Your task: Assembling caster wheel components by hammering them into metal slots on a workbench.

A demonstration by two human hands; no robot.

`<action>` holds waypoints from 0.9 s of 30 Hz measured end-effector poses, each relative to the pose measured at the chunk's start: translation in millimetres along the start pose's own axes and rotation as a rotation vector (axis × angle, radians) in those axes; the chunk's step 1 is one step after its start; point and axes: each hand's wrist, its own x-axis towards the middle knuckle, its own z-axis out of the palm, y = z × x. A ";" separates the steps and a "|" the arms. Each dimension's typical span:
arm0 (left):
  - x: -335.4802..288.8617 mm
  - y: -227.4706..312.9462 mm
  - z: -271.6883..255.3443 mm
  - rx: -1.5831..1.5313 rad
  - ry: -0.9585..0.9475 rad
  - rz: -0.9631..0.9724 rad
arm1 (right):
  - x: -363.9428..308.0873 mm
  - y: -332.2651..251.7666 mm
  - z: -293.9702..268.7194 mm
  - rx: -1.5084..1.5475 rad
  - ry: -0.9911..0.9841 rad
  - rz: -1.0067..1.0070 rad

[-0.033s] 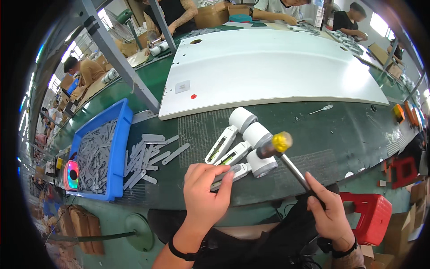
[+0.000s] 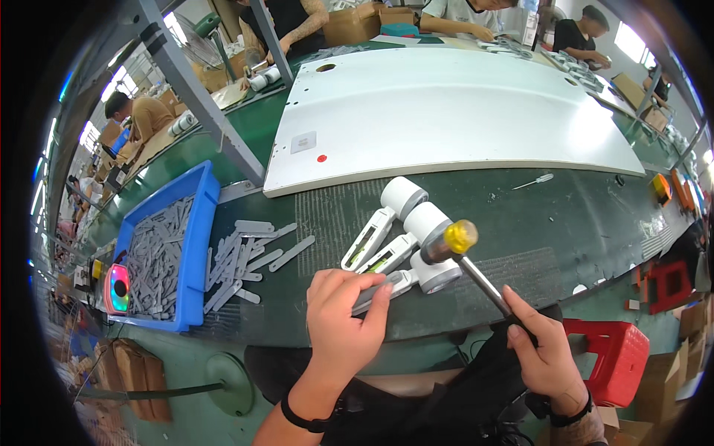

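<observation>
Three white devices with round grey-rimmed heads and slim handles lie side by side on the green table. The nearest white device [image 2: 402, 282] is under my left hand [image 2: 342, 320], whose thumb and fingers are closed on its handle. Green shows in the slots of the middle device [image 2: 387, 255] and the far device [image 2: 369, 239]. My right hand [image 2: 547, 357] grips a mallet [image 2: 482, 285] with a dark grip, a metal shaft and a yellow-faced head. The mallet head overlaps the nearest device's round head in view; whether they touch I cannot tell.
Loose grey strips [image 2: 242, 264] lie beside a blue bin [image 2: 195, 260] full of them. A white board [image 2: 461, 111] spans the far side. A small screwdriver [image 2: 537, 181] lies to the right. A red stool [image 2: 621, 360] stands lower right. Several people work across the tables.
The mallet head has shifted slightly left and down toward the nearest device. My left hand stays on the same handle.
</observation>
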 end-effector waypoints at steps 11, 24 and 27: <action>6.4 -8.2 2.4 -0.092 -0.088 -0.050 | 18.2 -39.6 -14.8 -0.206 -0.033 -0.127; 9.3 -4.8 -2.4 -0.067 -0.126 -0.057 | 33.1 -44.0 -20.2 -0.313 -0.039 -0.252; 5.0 -13.0 -1.5 -0.037 -0.121 -0.026 | 37.4 -47.1 -22.4 -0.472 -0.229 -0.207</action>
